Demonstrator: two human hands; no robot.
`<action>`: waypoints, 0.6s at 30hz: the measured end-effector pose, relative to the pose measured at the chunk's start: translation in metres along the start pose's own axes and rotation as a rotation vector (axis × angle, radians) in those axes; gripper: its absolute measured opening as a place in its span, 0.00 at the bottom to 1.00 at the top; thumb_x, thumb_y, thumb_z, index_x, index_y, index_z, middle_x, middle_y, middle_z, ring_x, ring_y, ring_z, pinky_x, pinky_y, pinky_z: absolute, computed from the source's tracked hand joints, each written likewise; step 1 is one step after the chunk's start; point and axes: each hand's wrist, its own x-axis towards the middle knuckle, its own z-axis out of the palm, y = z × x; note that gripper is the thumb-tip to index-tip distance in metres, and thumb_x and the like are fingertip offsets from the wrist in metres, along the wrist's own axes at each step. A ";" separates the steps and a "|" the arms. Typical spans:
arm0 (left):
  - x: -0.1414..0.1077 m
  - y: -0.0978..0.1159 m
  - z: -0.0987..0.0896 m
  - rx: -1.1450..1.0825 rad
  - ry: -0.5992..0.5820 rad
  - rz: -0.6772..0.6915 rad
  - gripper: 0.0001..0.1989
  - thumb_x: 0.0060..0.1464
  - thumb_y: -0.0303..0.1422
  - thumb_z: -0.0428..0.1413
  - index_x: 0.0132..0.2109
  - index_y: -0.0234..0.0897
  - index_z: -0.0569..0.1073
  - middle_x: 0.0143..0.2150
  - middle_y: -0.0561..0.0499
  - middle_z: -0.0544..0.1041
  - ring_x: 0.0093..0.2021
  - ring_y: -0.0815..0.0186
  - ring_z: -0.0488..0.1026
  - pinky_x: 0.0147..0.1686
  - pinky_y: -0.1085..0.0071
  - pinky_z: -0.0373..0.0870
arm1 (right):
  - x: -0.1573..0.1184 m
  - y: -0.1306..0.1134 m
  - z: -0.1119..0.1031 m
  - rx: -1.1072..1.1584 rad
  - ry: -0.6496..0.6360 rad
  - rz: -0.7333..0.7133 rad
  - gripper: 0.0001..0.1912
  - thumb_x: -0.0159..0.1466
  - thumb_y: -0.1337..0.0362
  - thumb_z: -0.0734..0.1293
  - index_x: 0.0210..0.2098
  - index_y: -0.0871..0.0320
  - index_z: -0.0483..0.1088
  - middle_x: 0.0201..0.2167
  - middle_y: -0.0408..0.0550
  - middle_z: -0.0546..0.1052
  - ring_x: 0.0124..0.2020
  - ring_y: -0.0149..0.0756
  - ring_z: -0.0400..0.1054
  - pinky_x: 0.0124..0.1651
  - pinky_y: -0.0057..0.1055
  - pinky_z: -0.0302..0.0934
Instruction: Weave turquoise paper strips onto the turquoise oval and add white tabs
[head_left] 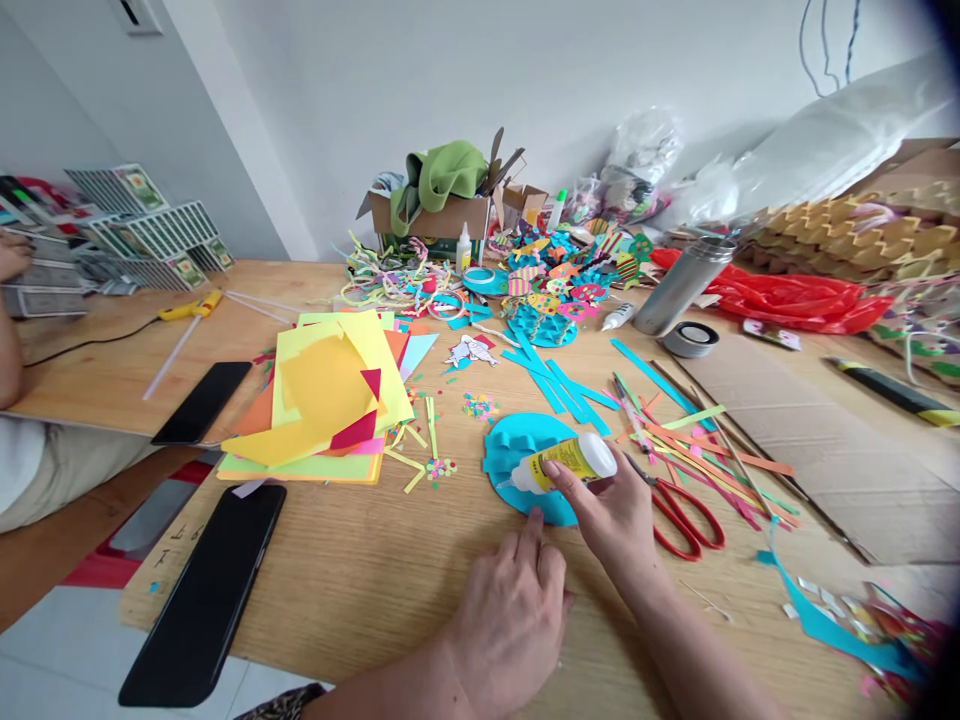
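Note:
My right hand [619, 510] is wrapped round a white glue bottle [574, 460] with a yellow label. The bottle is tilted, its nozzle pointing down and left over a blue paper disc [504, 437]. Raised blue paper strips stand on the disc, which lies flat on the table. My left hand [517, 605] rests palm down, its index finger stretched out to the disc's near edge and the other fingers bent; it holds nothing. Red-handled scissors [688, 518] lie just right of my right hand.
Coloured paper sheets [322, 385] and a black phone [206, 590] lie to the left. Blue strips [559, 385] and a steel flask [686, 287] are behind the disc. Cardboard [832, 440] and a cutter knife [892, 390] occupy the right. Another person's arm [9, 330] is far left.

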 end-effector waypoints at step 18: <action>0.000 -0.001 0.005 0.022 0.030 -0.001 0.06 0.59 0.32 0.52 0.43 0.36 0.65 0.60 0.35 0.69 0.46 0.54 0.75 0.34 0.60 0.77 | 0.000 -0.007 0.003 -0.087 0.013 -0.077 0.19 0.52 0.49 0.73 0.29 0.56 0.66 0.22 0.40 0.70 0.21 0.30 0.60 0.21 0.27 0.56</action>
